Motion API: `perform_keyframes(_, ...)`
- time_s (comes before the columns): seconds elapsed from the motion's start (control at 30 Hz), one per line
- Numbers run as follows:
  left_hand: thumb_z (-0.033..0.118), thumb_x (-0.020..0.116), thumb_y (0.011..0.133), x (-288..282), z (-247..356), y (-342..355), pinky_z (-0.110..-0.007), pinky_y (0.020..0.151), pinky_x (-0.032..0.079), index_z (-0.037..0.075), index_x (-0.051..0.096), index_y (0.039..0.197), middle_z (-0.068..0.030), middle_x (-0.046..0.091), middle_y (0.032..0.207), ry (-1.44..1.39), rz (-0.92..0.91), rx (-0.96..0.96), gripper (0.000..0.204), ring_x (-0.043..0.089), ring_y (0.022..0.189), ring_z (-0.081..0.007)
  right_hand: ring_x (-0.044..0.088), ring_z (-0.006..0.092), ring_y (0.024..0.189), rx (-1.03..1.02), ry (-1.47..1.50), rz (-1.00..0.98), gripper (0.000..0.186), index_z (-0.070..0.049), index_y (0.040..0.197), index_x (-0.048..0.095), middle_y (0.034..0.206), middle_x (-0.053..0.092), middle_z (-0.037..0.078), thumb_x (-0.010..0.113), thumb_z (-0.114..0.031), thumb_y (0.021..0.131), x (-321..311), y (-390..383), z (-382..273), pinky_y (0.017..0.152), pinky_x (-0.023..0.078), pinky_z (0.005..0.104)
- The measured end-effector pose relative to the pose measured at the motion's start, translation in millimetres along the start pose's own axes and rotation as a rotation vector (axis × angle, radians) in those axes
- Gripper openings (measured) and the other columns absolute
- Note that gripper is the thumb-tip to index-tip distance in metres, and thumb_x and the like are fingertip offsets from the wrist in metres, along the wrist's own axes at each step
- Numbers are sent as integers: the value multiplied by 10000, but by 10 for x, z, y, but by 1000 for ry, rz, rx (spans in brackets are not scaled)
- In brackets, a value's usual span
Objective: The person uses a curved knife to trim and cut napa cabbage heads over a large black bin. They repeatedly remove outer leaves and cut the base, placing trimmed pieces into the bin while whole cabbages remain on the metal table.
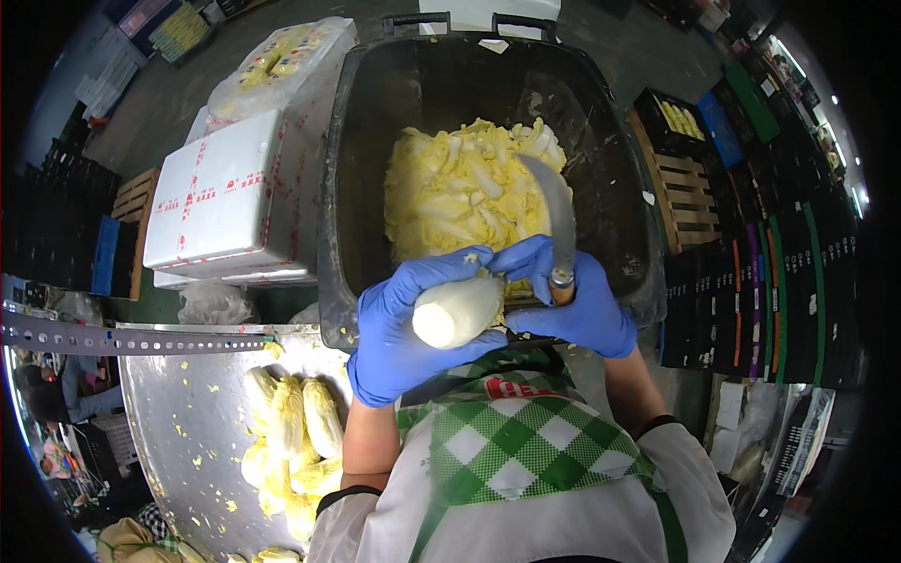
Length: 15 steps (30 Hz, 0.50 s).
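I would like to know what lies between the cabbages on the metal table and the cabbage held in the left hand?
In the head view, the blue-gloved left hand lies between the pile of cabbages and the held cabbage.

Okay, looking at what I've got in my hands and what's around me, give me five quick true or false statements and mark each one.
1. The right hand grips a curved knife. True.
2. The left hand holds a pale cabbage. True.
3. Only the left hand is gloved. False: both hands are gloved in blue.
4. Yellow leaves lie inside the black bin. True.
5. Nothing stands to the left of the black bin. False: a white box is there.
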State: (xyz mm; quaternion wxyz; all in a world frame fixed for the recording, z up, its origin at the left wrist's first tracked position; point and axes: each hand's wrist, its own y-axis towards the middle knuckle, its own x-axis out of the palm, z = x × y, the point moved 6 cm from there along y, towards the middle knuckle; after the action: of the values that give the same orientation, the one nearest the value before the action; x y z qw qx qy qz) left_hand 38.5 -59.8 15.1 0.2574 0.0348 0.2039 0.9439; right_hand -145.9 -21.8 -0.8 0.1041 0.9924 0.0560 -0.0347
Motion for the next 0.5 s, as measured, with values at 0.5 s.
perform_keyframes(0.5,76,903,589,69,-116,-52,-281,889,474,34,659,1244,-51,587,1036,-107,175,-106,700,563,968,-146,644,239,1014,-32,86,-75,410,-73,746,456,1155,627,223,850,21,687,131,67,-118,874,522,360)
